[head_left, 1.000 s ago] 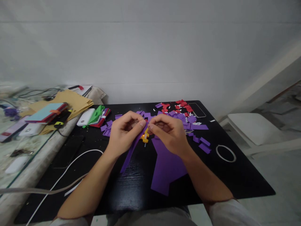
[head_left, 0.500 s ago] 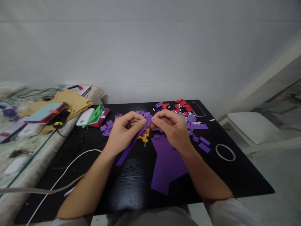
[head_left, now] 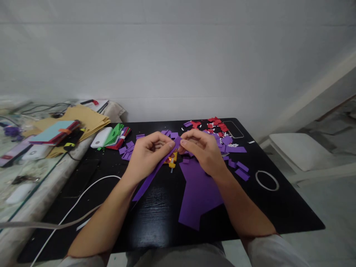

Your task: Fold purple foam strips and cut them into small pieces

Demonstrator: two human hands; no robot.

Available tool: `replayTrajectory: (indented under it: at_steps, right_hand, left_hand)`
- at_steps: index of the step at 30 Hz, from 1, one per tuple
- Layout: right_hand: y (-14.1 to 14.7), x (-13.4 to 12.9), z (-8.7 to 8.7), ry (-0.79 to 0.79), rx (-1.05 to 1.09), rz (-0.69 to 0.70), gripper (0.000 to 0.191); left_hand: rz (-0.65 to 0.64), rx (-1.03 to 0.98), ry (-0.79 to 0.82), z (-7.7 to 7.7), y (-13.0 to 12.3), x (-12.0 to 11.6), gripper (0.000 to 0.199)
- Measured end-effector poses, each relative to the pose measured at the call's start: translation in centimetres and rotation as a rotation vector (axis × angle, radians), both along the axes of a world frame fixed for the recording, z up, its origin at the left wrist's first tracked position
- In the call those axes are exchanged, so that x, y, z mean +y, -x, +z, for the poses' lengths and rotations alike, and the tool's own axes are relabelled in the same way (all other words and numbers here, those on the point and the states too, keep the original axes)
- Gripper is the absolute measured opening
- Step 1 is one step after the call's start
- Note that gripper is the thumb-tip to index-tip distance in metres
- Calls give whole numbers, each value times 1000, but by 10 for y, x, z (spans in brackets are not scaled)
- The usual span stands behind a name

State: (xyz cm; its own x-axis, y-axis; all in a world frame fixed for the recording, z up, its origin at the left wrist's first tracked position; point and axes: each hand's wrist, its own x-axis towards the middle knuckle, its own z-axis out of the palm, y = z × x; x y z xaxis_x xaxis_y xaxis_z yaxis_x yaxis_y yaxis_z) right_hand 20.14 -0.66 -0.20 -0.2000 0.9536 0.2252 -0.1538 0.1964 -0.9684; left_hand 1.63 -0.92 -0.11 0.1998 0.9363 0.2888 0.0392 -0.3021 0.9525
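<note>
Between my two hands a long purple paper strip (head_left: 150, 179) is held at its upper end, and its tail slants down to the left over the table. My left hand (head_left: 151, 152) pinches it between thumb and forefinger. Thumb and fingers of my right hand (head_left: 200, 150) close on the tip of the same strip, close beside the left thumb. Under the hands lies a small yellow tool (head_left: 172, 160) with a grey tip, partly covered. A large purple paper sheet (head_left: 198, 198) with cut edges lies beneath my right wrist.
Purple scraps (head_left: 241, 170) and red scraps (head_left: 215, 121) are spread over the back and right of the black table (head_left: 150, 226). A white ring (head_left: 267, 180) lies at the right. Green folded paper (head_left: 114, 135), a dark phone (head_left: 82, 178) and a white cable (head_left: 83, 194) are at the left.
The strip's loose tail has swung slightly down and to the left. Both hands keep nearly the same place and grip. A small orange glint now shows on the yellow tool.
</note>
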Motion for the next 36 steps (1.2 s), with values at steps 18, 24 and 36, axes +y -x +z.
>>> replayTrajectory:
  at_steps: [18,24,36]
  right_hand:
    - [-3,2,-1,-65,-97,-99,28]
    - [-1,3,-2,-62,-79,-95,28]
    - [-1,4,-1,5,-66,-31,32]
  left_hand:
    - [-65,121,29,1,2,0,25]
    - [-50,104,17,1,1,1,24]
    - [-59,91,32,1,2,1,19]
